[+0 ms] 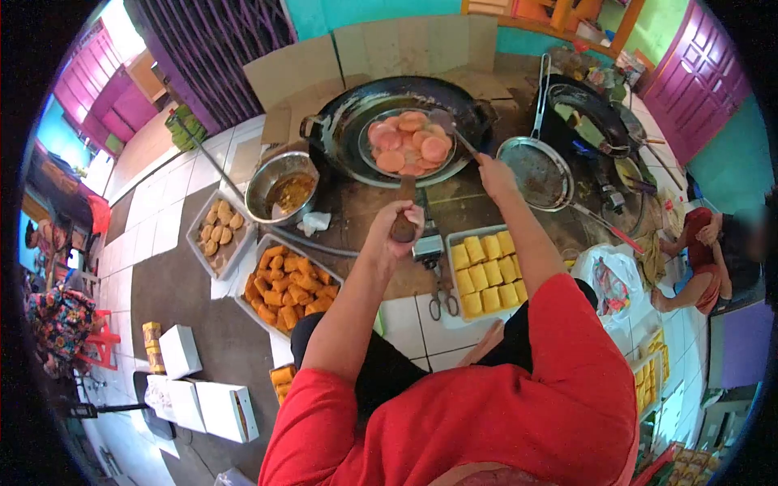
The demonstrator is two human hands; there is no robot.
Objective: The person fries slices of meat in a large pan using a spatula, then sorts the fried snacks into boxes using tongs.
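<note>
My left hand (387, 231) is closed round the thick wooden handle of a skimmer (408, 189), held at the near side of a large black wok (332, 121). Several round pink patties (435, 148) are heaped over the skimmer's round head inside the wok. In my right hand (497, 180) is a spatula (465, 142) with a wooden handle. Its metal blade reaches down to the right side of the patties. The oil's depth under the heap cannot be made out.
Left of the wok stand a steel pot (281, 188), a tray of pale round pieces (219, 235) and a tray of orange-brown rolls (284, 287). Yellow blocks fill a tray (486, 271) near my knees, beside scissors (443, 304). A strainer (535, 172) and second wok (587, 113) stand right; a seated person (701, 251) is beyond.
</note>
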